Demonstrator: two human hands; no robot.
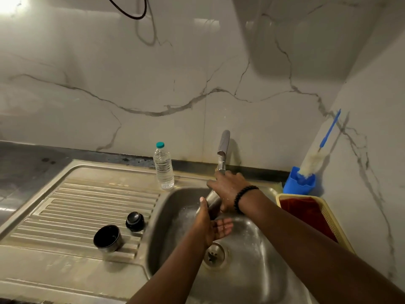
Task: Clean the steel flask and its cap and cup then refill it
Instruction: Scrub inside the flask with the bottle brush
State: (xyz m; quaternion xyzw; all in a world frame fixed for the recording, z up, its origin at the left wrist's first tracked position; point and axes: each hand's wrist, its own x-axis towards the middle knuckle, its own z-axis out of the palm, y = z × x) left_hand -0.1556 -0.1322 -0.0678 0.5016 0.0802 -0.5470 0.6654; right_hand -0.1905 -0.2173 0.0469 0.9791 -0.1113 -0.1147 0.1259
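We hold the steel flask (211, 204) over the sink (252, 270), between both hands. Our left hand (213, 227) is spread, palm up, under the flask. Our right hand (228, 189) covers its upper end; its grip cannot be told. The cup (107, 238) and cap (135, 221) stand left of our left hand.

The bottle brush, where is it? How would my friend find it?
Look at the steel sink, then go to its far right corner by the wall. A blue holder stands there, and the bottle brush sticks up out of it. Nothing else here has its fluffy white head and thin blue handle.
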